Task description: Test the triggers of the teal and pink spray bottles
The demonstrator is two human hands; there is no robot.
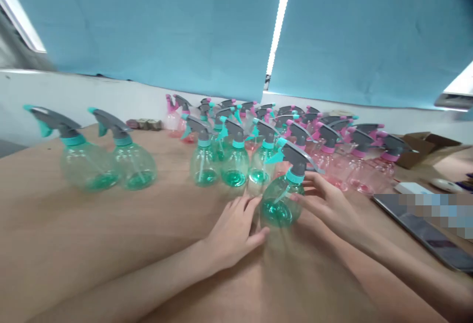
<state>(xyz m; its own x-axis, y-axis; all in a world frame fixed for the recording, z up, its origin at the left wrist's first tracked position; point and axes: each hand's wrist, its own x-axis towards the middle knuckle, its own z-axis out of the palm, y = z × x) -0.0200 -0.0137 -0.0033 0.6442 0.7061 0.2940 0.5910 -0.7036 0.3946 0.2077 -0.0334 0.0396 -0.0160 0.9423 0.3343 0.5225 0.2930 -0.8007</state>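
Observation:
A green spray bottle (281, 209) with a grey and turquoise trigger head stands tilted slightly to the right in front of me. My right hand (328, 205) grips its right side, fingers behind the clear body and thumb toward the front. At its left side is my left hand (236, 229), fingers stretched and thumb apart; whether the fingertips touch the bottle I cannot tell. Just beyond are more green spray bottles (235, 165) in a row, with pink spray bottles (356, 170) to their right. Two green spray bottles (135, 168) stand apart on the left.
The wooden table (111, 244) carries several more spray bottles at the back. On the right lie a phone (421, 232), a white box (412, 188), a white mouse-like object (445, 184) and an open cardboard box (424, 148). Small blocks (148, 124) sit against the back wall.

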